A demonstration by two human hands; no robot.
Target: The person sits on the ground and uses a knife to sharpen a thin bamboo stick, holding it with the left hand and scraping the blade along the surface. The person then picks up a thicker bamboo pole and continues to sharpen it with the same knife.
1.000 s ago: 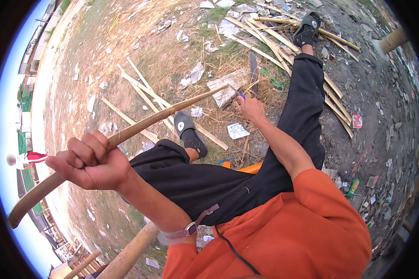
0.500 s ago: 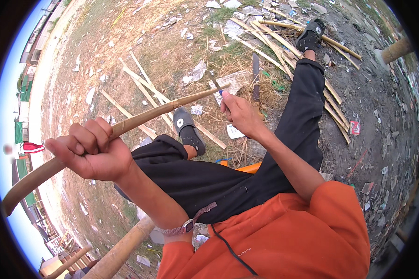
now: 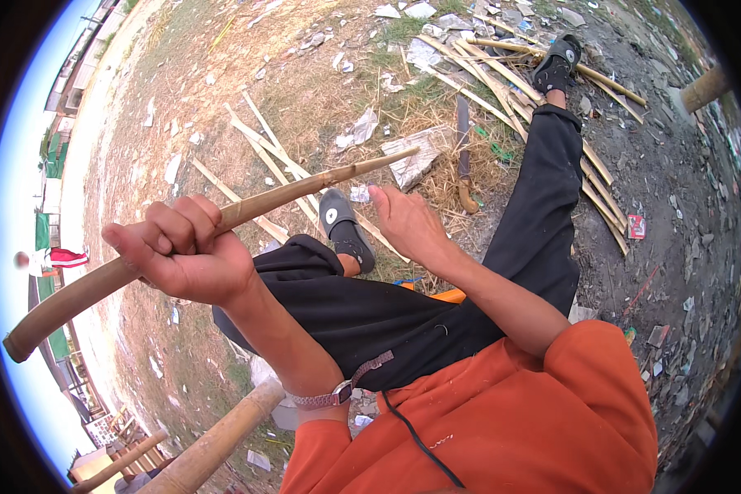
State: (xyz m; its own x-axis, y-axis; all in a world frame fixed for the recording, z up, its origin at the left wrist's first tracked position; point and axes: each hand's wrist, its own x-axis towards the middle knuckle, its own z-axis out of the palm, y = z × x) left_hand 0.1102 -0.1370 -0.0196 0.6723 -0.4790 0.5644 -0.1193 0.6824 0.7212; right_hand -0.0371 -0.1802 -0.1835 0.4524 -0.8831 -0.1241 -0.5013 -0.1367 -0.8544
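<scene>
My left hand (image 3: 193,251) is closed round a long bamboo stick (image 3: 280,199). Its thicker end extends out to the left, and its thin tip points up and right over the ground. My right hand (image 3: 416,224) is closed just below the stick's thin part, apart from it. The small blue-handled knife it held a moment ago is hidden behind the fingers now. Beyond this hand, a machete (image 3: 463,140) with a curved wooden handle lies on dry grass, beside a pale flat slab (image 3: 416,160).
Split bamboo strips lie in one pile (image 3: 502,86) near my right foot (image 3: 558,62) and in another group (image 3: 276,156) beyond my left foot (image 3: 342,218). A thick bamboo pole (image 3: 222,440) is at lower left; a post (image 3: 704,89) stands at far right. Litter covers the ground.
My right hand has drawn back from the stick's thin end and turned, so the knife no longer shows. The left hand keeps its grip; the whole view has shifted slightly.
</scene>
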